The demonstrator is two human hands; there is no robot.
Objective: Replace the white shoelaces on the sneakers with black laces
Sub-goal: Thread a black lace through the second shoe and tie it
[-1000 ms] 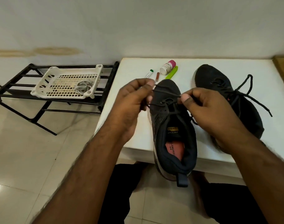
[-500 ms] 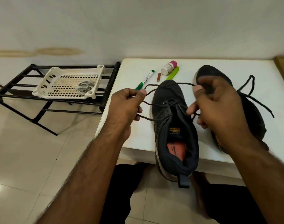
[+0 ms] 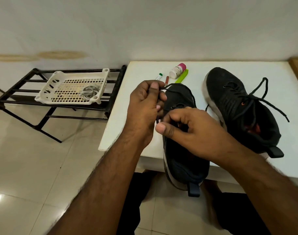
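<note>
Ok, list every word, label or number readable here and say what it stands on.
None can be read.
White bottle with pink cap: printed label, too blurred.
White marker with green end: any print too small.
Far black sneaker: small orange mark, not legible.

The near black sneaker (image 3: 180, 150) lies toe-away on the white table's front edge, heel overhanging, its black lace (image 3: 172, 85) partly threaded. The second black sneaker (image 3: 238, 106) lies just right, laced, its lace ends (image 3: 270, 107) loose.
</note>
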